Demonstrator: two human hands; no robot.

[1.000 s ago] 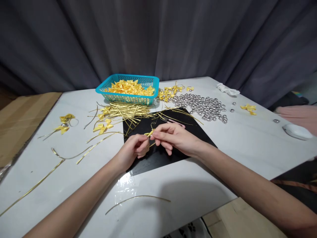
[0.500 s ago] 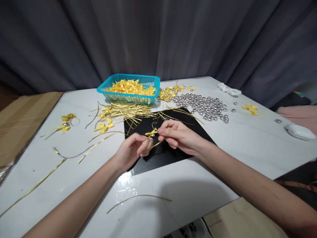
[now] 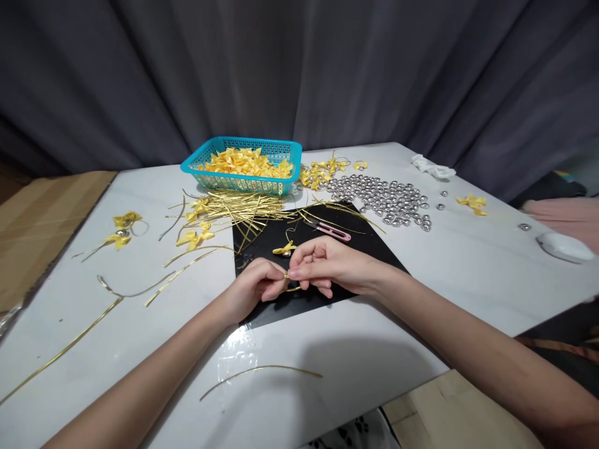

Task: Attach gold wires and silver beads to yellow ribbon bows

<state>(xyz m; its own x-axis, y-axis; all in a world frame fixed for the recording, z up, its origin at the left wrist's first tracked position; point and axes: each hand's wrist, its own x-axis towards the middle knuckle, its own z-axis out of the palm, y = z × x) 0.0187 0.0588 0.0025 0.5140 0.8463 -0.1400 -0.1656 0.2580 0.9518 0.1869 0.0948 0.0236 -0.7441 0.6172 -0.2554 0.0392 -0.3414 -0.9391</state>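
Observation:
My left hand (image 3: 259, 282) and my right hand (image 3: 324, 267) meet fingertip to fingertip over the black mat (image 3: 379, 252). Both are closed in a pinch on a thin gold twist tie (image 3: 293, 289), whose strand curves below the fingers. Just beyond the fingertips is a yellow ribbon bow (image 3: 284, 249) with a small silver bell (image 3: 286, 253) against it and a thin curled wire above. Whether that bow is joined to the held tie I cannot tell. A small pink-handled cutting tool (image 3: 336, 233) lies on the mat behind my right hand.
A blue basket (image 3: 189, 167) of yellow bows stands at the back, with a pile of gold ties (image 3: 234, 206) before it. Silver bells (image 3: 379, 196) spread to its right. Further out are finished-looking bows (image 3: 122, 231), loose ties (image 3: 262, 369), a white dish (image 3: 564, 248) and cardboard (image 3: 51, 218).
My hands have moved slightly down and toward me, away from the yellow bow, and their fingertips have come together. The pink-handled tool, hidden before, now shows behind my right hand.

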